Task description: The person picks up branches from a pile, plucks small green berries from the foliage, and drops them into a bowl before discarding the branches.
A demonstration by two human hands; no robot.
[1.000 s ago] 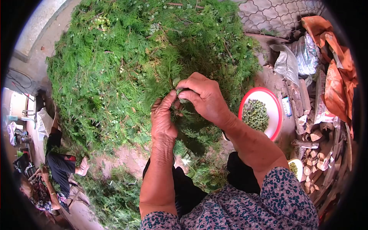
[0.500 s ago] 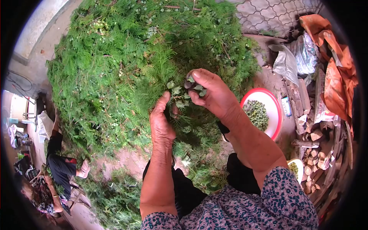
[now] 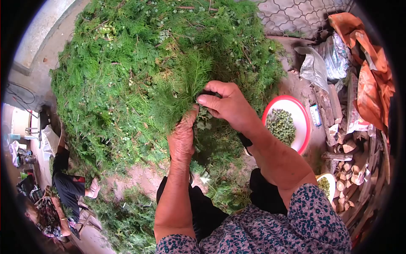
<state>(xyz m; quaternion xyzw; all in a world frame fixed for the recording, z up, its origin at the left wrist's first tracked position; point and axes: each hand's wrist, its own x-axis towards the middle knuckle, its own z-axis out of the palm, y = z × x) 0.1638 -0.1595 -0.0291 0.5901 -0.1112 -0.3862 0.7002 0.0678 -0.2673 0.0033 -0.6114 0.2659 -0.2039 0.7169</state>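
My left hand point(image 3: 182, 134) is closed around a feathery green conifer sprig point(image 3: 198, 72), whose fronds fan out above the fingers. Close against it, my right hand point(image 3: 226, 101) is pinched at the sprig's small pale-green cones point(image 3: 204, 119); some of them show below its fingers, and what lies inside the pinch is partly hidden. Beyond both hands spreads a large heap of cut conifer branches point(image 3: 110, 84). To the right of my right forearm stands a white basin with a red rim point(image 3: 305, 122), holding many green cones point(image 3: 281, 126).
Beside my right elbow is a smaller pale bowl point(image 3: 332, 188) with cones. Stacked firewood point(image 3: 349, 169), plastic sacks point(image 3: 334, 59) and an orange sheet point(image 3: 372, 89) line the right side. Another person point(image 3: 69, 190) sits at the lower left. More cut branches point(image 3: 127, 222) lie nearby.
My right hand has moved slightly left and down onto the sprig, and the loose cones that showed in its fingers are out of sight. The sprig has shifted right and stands more upright.
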